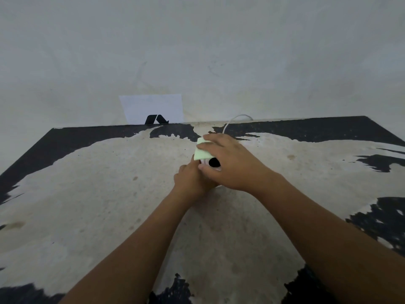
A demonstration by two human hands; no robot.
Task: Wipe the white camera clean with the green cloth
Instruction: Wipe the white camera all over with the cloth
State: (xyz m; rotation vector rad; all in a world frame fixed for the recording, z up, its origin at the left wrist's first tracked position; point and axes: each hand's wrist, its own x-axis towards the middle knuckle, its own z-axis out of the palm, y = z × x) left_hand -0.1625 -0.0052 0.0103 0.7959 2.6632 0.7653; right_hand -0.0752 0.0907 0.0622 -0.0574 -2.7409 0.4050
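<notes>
The white camera (207, 162) with its round black lens stands on the worn table (98, 194), mostly covered by both hands. My left hand (192, 181) grips its lower body from the left. My right hand (230, 161) presses the folded pale green cloth (201, 151) against the camera's upper left side, fingers spread over the top. A white cable (232, 120) runs from behind the camera over the table's far edge.
The tabletop is beige with flaking black patches around its edges. A white sheet of paper (153, 107) with a black mark leans on the grey wall behind the far edge, left of the camera.
</notes>
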